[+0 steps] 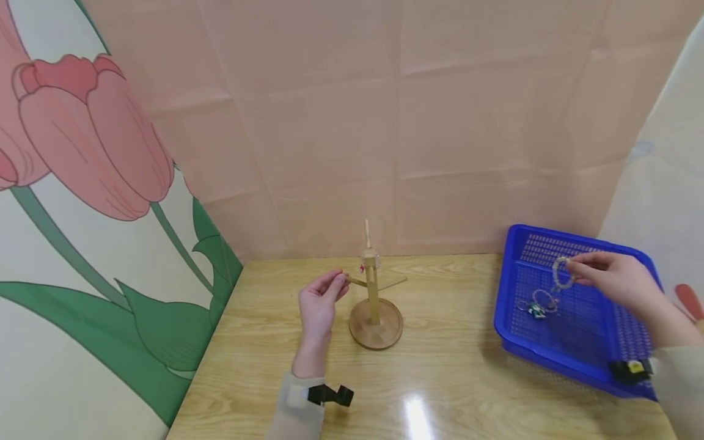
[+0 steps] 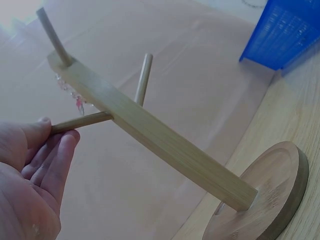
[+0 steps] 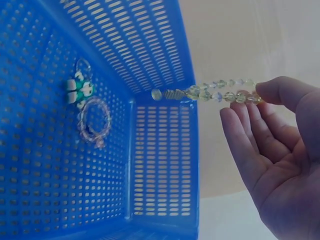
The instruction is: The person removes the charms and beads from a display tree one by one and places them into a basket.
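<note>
- A light-brown wooden stand with a square post, slim round pegs and a disc base (image 1: 373, 299) stood upright on the pale wood-grain table (image 1: 275, 348).
- On the stand's left side, the left hand (image 1: 319, 299) pinched one wooden side peg (image 2: 82, 121) near its outer end, thumb against fingers, the grip closed down to the peg's thickness.
- Well to the right of the stand, the right hand (image 1: 610, 278) held a bracelet of clear, yellowish-green faceted beads (image 3: 218, 96) between thumb and fingertips, closed to the bead's width; the loop hung above the basket.
- The blue plastic basket with slotted walls (image 1: 583, 342) sat on the table, right of the stand.
- Inside it, also right of the stand, lay a pale pink beaded bracelet (image 3: 89, 136) and, just beside that, a green-and-white figure charm on a clear loop (image 3: 80, 91).
- Near the stand's top, behind its post, hung a clear beaded strand with pink pieces (image 2: 79, 102).
- Behind the stand rose a creased pinkish-beige backdrop (image 1: 330, 122); left of it, a tulip-printed panel (image 1: 99, 140).
</note>
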Demonstrator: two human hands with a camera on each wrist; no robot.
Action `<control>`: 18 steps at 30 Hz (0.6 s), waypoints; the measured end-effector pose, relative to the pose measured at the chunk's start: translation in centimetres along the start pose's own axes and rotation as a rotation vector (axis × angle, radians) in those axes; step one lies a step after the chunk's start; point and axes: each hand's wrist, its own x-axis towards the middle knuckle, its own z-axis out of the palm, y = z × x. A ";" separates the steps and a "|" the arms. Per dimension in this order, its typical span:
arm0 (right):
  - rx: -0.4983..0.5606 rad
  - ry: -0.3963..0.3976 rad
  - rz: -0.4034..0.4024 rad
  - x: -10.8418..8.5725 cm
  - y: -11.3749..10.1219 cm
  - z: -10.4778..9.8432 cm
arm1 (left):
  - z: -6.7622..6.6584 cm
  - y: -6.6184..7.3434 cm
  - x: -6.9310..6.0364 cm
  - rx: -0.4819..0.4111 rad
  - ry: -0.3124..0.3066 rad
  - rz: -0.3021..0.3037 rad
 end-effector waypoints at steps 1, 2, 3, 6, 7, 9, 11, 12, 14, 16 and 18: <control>0.005 -0.009 -0.002 0.0 0.3 0.1 | 0.0 0.0 0.0 0.000 0.000 -0.002; 0.012 -0.015 -0.005 0.1 0.6 0.1 | 0.0 0.0 0.0 0.000 0.001 -0.003; 0.020 -0.020 -0.005 0.1 0.9 0.2 | 0.0 0.0 0.0 -0.002 0.001 -0.003; 0.045 -0.045 -0.015 0.0 1.5 0.2 | 0.0 -0.1 0.0 -0.008 0.003 -0.006; 0.063 -0.057 -0.020 0.0 1.8 0.2 | 0.0 -0.1 0.0 -0.007 0.003 -0.008; 0.085 -0.086 -0.019 -0.1 2.2 0.1 | 0.0 -0.1 -0.1 -0.004 0.003 -0.009; 0.108 -0.117 -0.022 -0.2 2.7 0.2 | 0.0 -0.1 -0.1 -0.002 0.004 -0.010; 0.120 -0.129 -0.020 -0.2 3.0 0.2 | 0.0 -0.1 -0.1 0.002 0.004 -0.009; 0.131 -0.148 -0.011 -0.1 3.4 0.1 | 0.0 -0.1 -0.1 0.002 0.005 -0.008; 0.137 -0.162 -0.012 0.0 3.8 0.0 | 0.0 -0.1 -0.1 0.002 0.005 -0.007; 0.143 -0.176 -0.006 0.1 4.0 -0.2 | 0.0 -0.1 0.0 0.004 0.004 -0.003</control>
